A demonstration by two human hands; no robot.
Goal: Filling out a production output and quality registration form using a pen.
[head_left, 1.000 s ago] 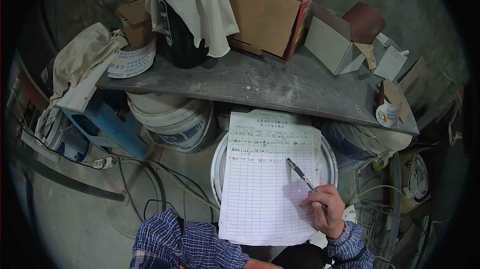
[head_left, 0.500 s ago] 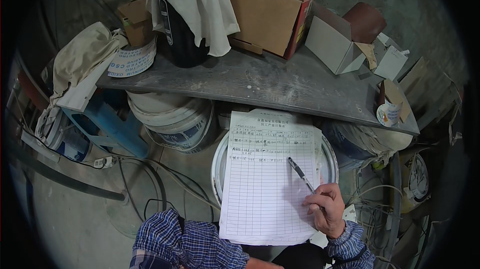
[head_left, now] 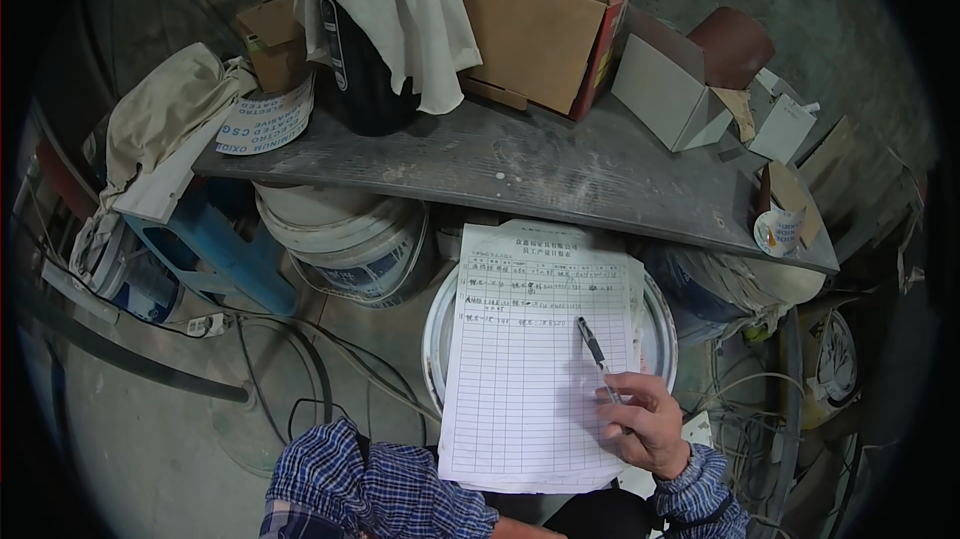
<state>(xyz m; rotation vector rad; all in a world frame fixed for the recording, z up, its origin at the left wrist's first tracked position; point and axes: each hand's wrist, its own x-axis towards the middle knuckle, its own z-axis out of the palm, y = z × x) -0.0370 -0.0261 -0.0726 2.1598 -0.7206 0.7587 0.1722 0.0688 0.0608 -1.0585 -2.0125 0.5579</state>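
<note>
The pen [head_left: 591, 343] is in the right hand [head_left: 648, 426], above the paper [head_left: 530, 389]. It is slim and straight: black along the far part, with a paler, clear-looking barrel running down to the fingers. The black end points away from the fingers, up the page and slightly left; the long axis slants steeply from there, down and rightward into the grip. The fingers are bent and drawn in, the pen caught between them; whether it touches the paper I cannot tell.

The paper reaches left of the fingers and well ahead of them: white sheets, ruled in a grid, with handwriting in the top rows, their long axis running away from the person. Ahead of the fingers, the pail's rim [head_left: 664, 314] shows beside the paper; farther ahead is the bench [head_left: 480, 161]. The left sleeve [head_left: 400, 489] lies well left of the fingers; its hand is out of view, so its hold cannot be told.
</note>
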